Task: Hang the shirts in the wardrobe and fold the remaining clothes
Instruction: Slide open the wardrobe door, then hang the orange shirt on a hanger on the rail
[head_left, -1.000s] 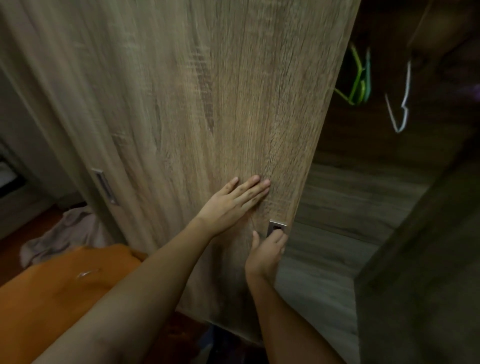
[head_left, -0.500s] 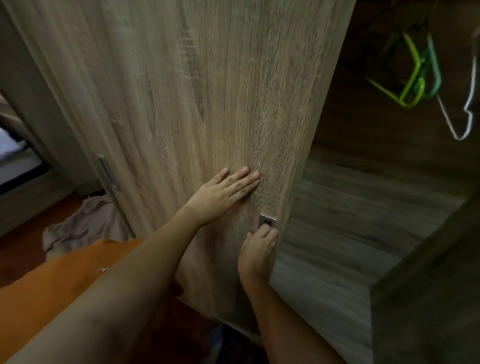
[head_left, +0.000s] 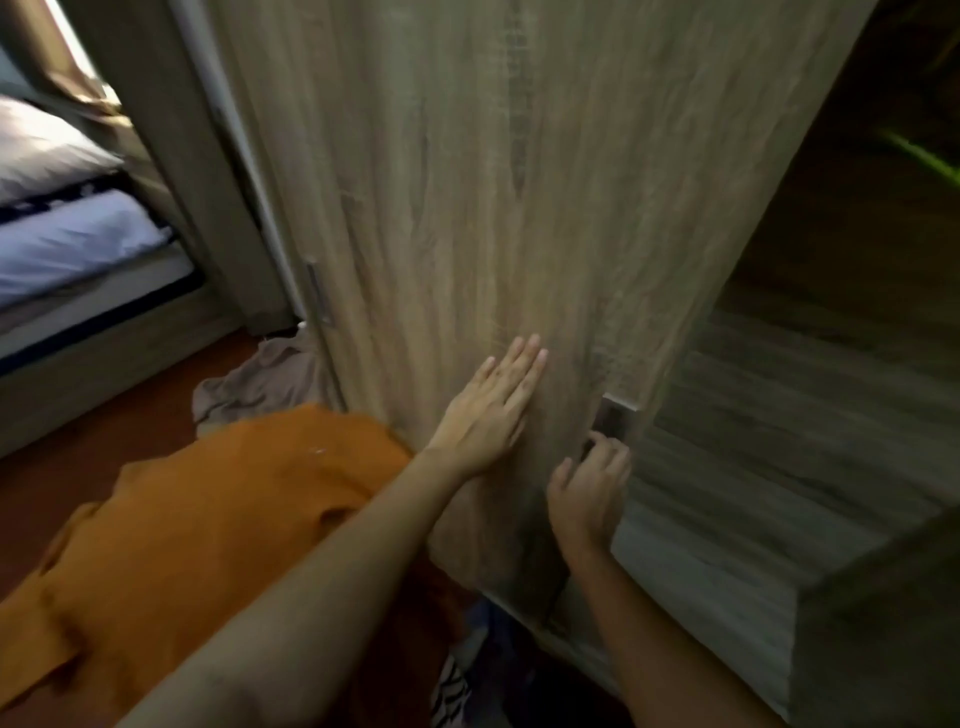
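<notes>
From the head camera, a big wooden wardrobe door (head_left: 519, 208) filled the middle of the view. The left hand (head_left: 491, 415) lay flat on the door, low down, near its right edge. Its fingers were straight and close together, and it held nothing. The right hand (head_left: 589, 496) was just below and to the right of it, right at the door's right edge. Its fingers (head_left: 605, 457) were bent, and the tips were hooked on the bottom end of a small metal handle (head_left: 615, 418) set into the door. The two hands were near each other but did not touch.

To the right of the door the wardrobe (head_left: 779, 441) was open. Its inside was dark wood at the top and paler wood lower down. A green hanger (head_left: 924, 156) showed at the far right edge of the view, high up inside, but it was too blurry to see well.

An orange cloth (head_left: 208, 519) lay spread out at the bottom left, under the left arm, and reached the door. A crumpled grey-brown cloth (head_left: 260, 379) lay on the red-brown floor (head_left: 104, 410) just behind it, right by the door's left edge. A long thin handle (head_left: 317, 296) ran down that left edge above the crumpled cloth. A bit of striped cloth (head_left: 454, 691) peeked out at the bottom of the view, between the two arms.

A bed (head_left: 78, 244) with a white sheet stood at the far left, with a white pillow (head_left: 36, 150) on it.
</notes>
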